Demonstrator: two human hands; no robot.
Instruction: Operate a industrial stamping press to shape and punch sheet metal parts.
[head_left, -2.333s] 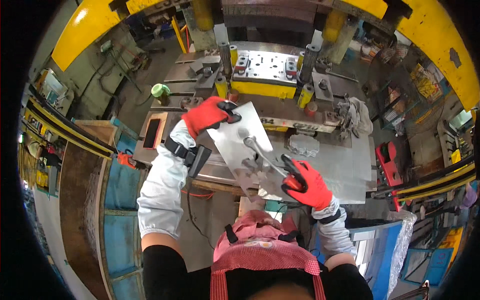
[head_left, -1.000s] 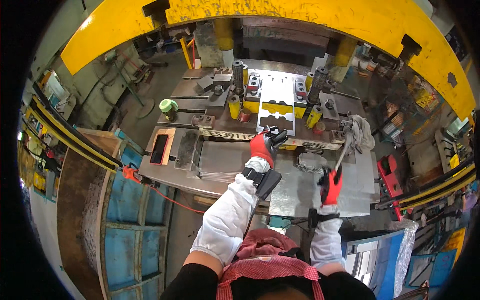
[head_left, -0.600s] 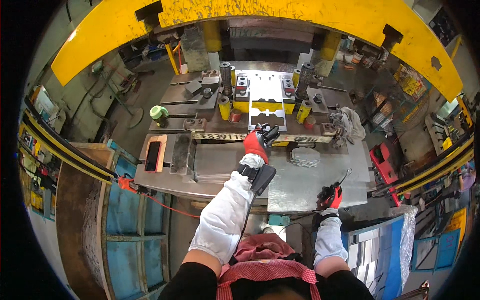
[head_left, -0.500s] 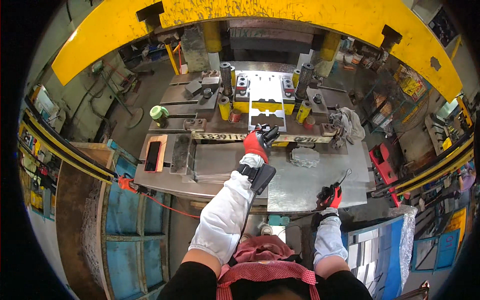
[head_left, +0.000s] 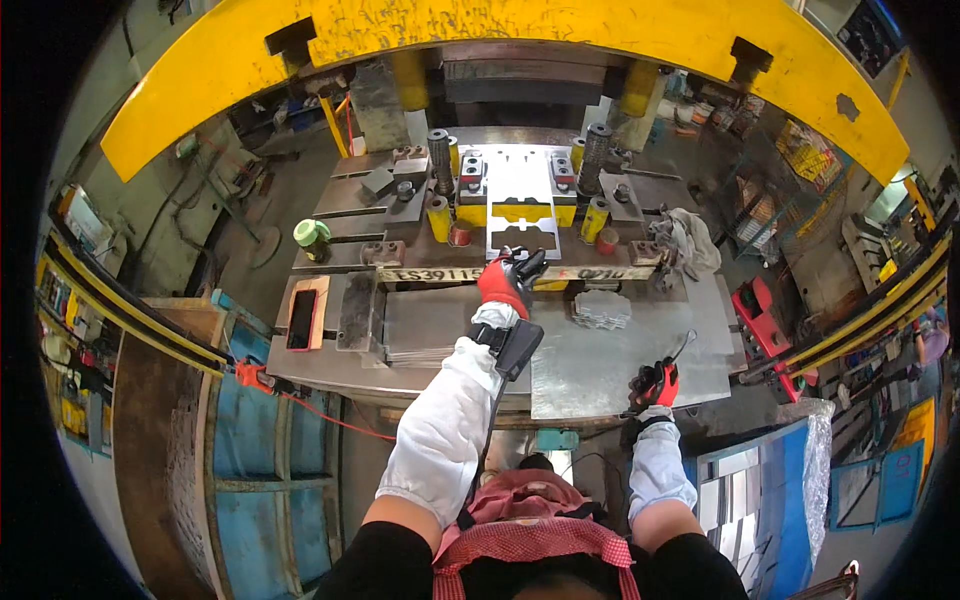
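My left hand (head_left: 509, 283), in a red and black glove, is at the near end of a bright metal sheet (head_left: 520, 180). Its bent fingers close on the sheet's edge, though the contact is partly hidden. Wide cut-outs run across the near part of this sheet, which lies between the posts of a die (head_left: 440, 272). Low over the bench's front right, my right hand (head_left: 654, 386), gloved alike, is closed around a thin metal hook-like tool (head_left: 684, 346). The tool's curved tip points away from me.
A stack of cut metal plates (head_left: 601, 309) lies right of my left hand; flat sheets (head_left: 430, 322) lie left. A phone (head_left: 302, 319), green-lidded bottle (head_left: 312, 238) and grey rag (head_left: 684, 243) rest around the die. The yellow press beam (head_left: 530, 25) spans the far side.
The whole view has shifted slightly. Both hands keep nearly the same places at the sheet and over the bench. The light shoe tip below the bench no longer shows.
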